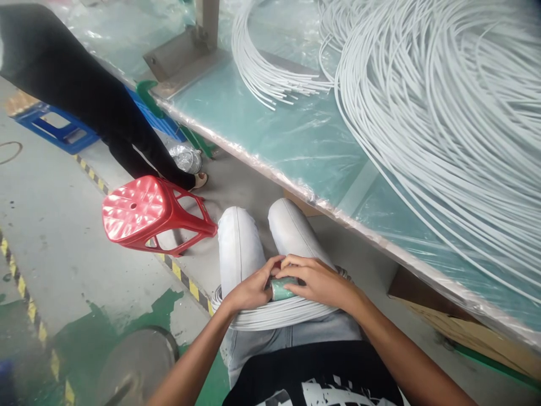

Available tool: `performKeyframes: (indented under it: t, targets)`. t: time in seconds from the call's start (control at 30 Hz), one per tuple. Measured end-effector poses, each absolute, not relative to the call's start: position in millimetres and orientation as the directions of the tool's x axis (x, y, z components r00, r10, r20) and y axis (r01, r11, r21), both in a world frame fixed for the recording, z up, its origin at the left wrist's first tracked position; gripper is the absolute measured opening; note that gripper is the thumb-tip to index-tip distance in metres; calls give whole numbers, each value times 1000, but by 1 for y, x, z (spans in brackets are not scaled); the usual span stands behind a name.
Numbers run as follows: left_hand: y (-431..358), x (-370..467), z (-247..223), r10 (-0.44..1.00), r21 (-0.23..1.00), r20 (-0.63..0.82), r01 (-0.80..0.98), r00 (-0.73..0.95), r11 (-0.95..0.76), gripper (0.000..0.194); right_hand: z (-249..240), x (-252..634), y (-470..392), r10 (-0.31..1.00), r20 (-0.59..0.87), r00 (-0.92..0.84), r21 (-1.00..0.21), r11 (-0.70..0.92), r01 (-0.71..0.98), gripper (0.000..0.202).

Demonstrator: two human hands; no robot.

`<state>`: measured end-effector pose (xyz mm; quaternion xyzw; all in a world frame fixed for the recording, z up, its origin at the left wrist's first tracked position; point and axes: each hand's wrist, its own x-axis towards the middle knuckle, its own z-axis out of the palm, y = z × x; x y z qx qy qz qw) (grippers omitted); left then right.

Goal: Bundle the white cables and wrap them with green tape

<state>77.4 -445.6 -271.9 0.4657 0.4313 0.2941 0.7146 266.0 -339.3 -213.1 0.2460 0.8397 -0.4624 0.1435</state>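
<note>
Cupping a green roll [284, 289] between left hand [252, 286] and right hand [315, 280], leaving neither clearly nearer. Clamping right fingers on its right side; bending left fingers about its left end, hiding too much to tell whether gripping or merely touching. Pointing its long axis apparently from hand to hand. Lying just beyond the near arc of a coil of white cable [281, 320], stretching left to right across both thighs [240, 245], beside the table [296, 138].

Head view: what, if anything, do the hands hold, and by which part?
A green roll: the left hand is at its left end, the right hand at its right; finger contact is partly hidden.
</note>
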Motion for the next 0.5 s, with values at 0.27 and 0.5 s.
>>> performKeyframes:
  t: [0.27, 0.5]
  targets:
    - [-449, 80, -275, 807, 905, -366, -25, 464, 425, 89, -216, 260, -331, 273, -587, -762, -607, 475, 637, 27]
    - [-449, 79, -272, 813, 916, -359, 5, 458, 401, 90, -226, 261, -330, 285, -504, -815, -723, 376, 579, 20]
